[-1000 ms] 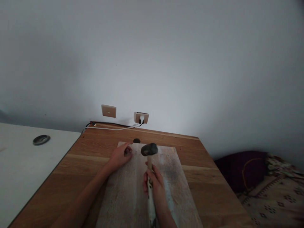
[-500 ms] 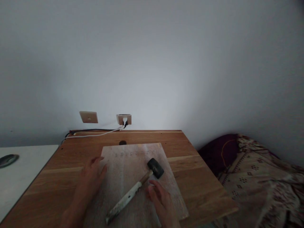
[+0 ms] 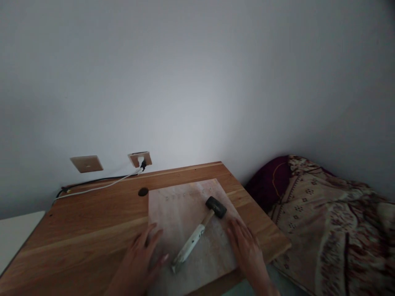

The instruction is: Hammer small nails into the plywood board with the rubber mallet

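Note:
A thin pale wooden board (image 3: 182, 222) lies on the wooden table, with a row of small marks near its far edge. Diagonally across it rests a rubber mallet (image 3: 191, 243), its black head (image 3: 216, 206) far right and its worn white handle toward me. My left hand (image 3: 143, 257) is at the board's left edge, fingers spread, thumb over the surface. Along the right edge, close to the mallet head, lies my right hand (image 3: 247, 248) with its fingers stretched out. Neither hand touches the mallet.
The wooden table (image 3: 92, 226) has a round cable hole (image 3: 143, 191) beyond the board's left corner. Cables (image 3: 101, 186) run along its back to a wall socket (image 3: 140, 159). A white surface (image 3: 18, 234) adjoins on the left; patterned bedding (image 3: 321, 213) lies to the right.
The board and mallet have shifted right on the table, away from the cable hole. My right hand has moved from beside the mallet to the board's right edge. The view has turned right.

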{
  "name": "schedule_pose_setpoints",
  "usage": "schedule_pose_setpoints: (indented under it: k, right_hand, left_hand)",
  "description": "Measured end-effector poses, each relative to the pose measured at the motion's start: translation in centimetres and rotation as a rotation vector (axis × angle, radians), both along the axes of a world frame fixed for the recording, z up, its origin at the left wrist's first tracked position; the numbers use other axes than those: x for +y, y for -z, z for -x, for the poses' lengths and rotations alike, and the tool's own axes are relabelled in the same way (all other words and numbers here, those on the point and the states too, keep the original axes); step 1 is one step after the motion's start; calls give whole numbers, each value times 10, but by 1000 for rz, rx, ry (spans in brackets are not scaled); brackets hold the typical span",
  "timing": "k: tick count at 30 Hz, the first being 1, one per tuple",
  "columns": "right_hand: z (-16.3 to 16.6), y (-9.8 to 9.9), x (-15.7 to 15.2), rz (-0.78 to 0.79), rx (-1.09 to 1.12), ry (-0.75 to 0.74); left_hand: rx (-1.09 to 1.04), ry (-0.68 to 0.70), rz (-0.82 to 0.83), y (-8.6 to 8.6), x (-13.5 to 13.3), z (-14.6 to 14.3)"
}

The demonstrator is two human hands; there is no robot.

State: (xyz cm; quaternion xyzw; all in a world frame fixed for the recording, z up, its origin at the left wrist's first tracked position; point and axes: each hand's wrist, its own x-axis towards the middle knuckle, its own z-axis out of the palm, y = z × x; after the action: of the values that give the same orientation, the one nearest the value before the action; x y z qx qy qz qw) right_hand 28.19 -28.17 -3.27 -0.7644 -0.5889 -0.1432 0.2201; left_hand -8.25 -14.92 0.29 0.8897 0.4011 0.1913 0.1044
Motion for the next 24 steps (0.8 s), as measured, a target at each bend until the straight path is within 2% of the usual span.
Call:
schedule_pose_setpoints:
  k: [2,5,8,11,15,19,21,24]
  right_hand:
    - [-38,-7,-2,-1,-5,32]
    - [-86,-16,-10,-4,-2,100]
    - [-121,-15,-24,39,-58,288]
    - [-143,-7,-34,124,-89,377]
    - [-156,3,-39,141,-143,274]
    - [-147,9,-48,39,-251,87]
    - [-129,12,-53,10,-271,9]
    - [-88,13,-55,-2,-223,-112]
  left_hand:
    - [-20,107,46,-9,6,-32]
    - [-33,192,95,-28,15,-66]
    - [-9,277,97,-40,14,-87]
    - [25,379,58,-34,0,-105]
    - [32,372,-46,-12,-20,-118]
    - [25,245,-140,-4,-23,-100]
    - [30,166,-177,-3,-20,-76]
    - [36,52,-174,-1,-13,-24]
